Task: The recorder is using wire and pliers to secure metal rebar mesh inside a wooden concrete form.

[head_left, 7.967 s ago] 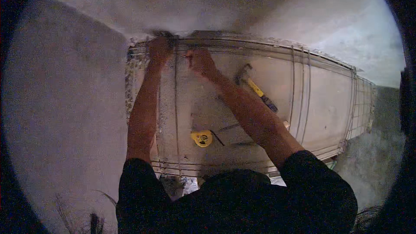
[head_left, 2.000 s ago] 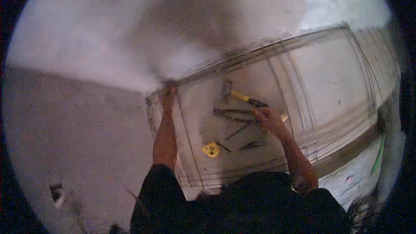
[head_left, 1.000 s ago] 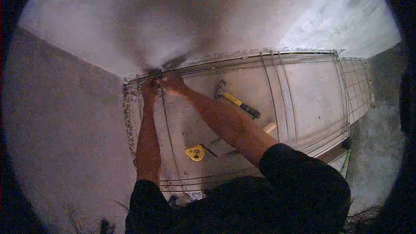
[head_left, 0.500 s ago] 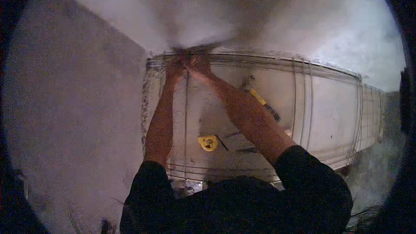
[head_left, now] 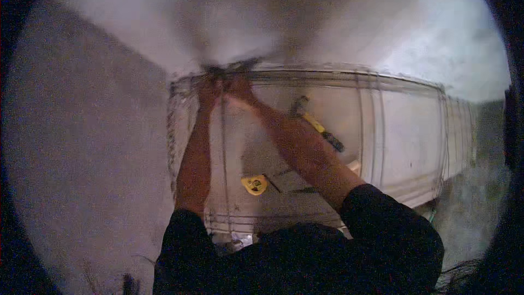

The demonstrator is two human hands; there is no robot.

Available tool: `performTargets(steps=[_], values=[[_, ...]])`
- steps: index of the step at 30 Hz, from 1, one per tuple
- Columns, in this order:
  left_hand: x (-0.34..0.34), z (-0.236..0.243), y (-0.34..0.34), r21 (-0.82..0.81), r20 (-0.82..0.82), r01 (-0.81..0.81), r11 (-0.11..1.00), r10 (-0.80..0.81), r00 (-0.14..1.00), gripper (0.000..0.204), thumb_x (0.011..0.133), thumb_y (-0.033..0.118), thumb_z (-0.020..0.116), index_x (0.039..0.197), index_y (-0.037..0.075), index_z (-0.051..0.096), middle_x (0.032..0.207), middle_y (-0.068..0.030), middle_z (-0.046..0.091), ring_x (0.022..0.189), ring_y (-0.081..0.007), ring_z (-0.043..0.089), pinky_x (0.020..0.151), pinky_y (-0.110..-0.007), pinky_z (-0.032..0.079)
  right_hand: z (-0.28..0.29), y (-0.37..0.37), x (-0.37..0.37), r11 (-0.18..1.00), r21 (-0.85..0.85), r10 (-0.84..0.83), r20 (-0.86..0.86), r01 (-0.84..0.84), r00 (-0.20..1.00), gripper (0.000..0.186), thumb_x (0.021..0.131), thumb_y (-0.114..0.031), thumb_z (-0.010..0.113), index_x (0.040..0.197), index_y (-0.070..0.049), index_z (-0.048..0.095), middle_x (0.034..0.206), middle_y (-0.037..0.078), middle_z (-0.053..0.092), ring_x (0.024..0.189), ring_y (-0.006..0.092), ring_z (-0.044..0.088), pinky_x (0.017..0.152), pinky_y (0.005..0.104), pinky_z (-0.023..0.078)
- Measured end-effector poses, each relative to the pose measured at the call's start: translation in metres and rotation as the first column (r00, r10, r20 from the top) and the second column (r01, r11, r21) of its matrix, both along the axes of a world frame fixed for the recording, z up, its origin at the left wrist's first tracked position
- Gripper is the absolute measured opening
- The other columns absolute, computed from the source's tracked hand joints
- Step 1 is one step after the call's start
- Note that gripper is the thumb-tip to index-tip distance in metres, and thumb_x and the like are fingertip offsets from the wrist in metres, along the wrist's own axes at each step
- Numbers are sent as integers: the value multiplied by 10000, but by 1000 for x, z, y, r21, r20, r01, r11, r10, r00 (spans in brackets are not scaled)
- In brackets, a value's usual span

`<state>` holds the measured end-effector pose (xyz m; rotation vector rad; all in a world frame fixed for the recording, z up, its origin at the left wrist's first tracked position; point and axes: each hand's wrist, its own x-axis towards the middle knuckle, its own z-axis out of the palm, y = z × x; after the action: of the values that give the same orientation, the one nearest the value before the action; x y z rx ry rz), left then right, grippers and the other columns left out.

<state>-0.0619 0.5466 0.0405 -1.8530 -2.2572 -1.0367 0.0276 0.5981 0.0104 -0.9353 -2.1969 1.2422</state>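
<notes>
Both arms reach forward to the far long edge of a frame of thin rods [head_left: 305,72], close to its far left corner. My left hand [head_left: 209,90] and my right hand [head_left: 238,88] are side by side there, nearly touching, at the rods. Both look closed, but blur and darkness hide what the fingers grip. A dark, smeared shape [head_left: 234,68] lies just beyond the fingertips; I cannot tell whether it is a tool or shadow. Right of my right forearm lies a hammer [head_left: 321,125] with a yellow and black handle. Between my arms rests a yellow tape measure [head_left: 254,184].
A pale board or surface [head_left: 333,98] lies under the rods. Cross rods [head_left: 360,125] span the frame to the right. Thin dark pieces [head_left: 305,190] lie beside the tape measure. A grey wall or floor surface [head_left: 87,142] fills the left side.
The whole scene has shifted slightly left in the view, and more of the hammer's head shows. My hands stay together at the far rods.
</notes>
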Motion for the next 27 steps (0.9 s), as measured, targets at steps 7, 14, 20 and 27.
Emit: performTargets(steps=[7,14,20,27], values=[[-72,-24,-27,-5,-83,-77,997,77,994,172,734,189,564,809,38,600,682,-125,586,577,-256,518,550,-351,418,87,-38,1,998,52,27,-92,-22,995,427,609,-313,641,918,-23,593,907,210,574,848,345,551,750,436,438],[-73,-36,-14,-94,793,225,970,-63,605,208,774,236,526,815,48,603,736,-155,584,675,-303,533,635,-379,414,64,-19,5,955,287,-85,3,81,996,327,662,-287,592,877,-40,601,807,195,593,762,365,570,726,451,453],[-87,-57,-30,-178,502,55,982,43,864,307,781,246,510,997,33,553,880,-171,591,833,-315,558,727,-390,427,52,-24,-18,891,436,-105,-63,122,992,269,697,-330,566,875,-140,630,827,164,602,769,357,578,730,447,458],[-76,-87,-58,260,150,-135,956,98,984,407,816,337,518,1077,25,489,891,-131,574,769,-277,554,705,-370,438,-1,-28,-43,909,406,18,184,-93,983,350,747,-305,564,1066,-166,533,977,140,576,891,297,557,721,425,463]])
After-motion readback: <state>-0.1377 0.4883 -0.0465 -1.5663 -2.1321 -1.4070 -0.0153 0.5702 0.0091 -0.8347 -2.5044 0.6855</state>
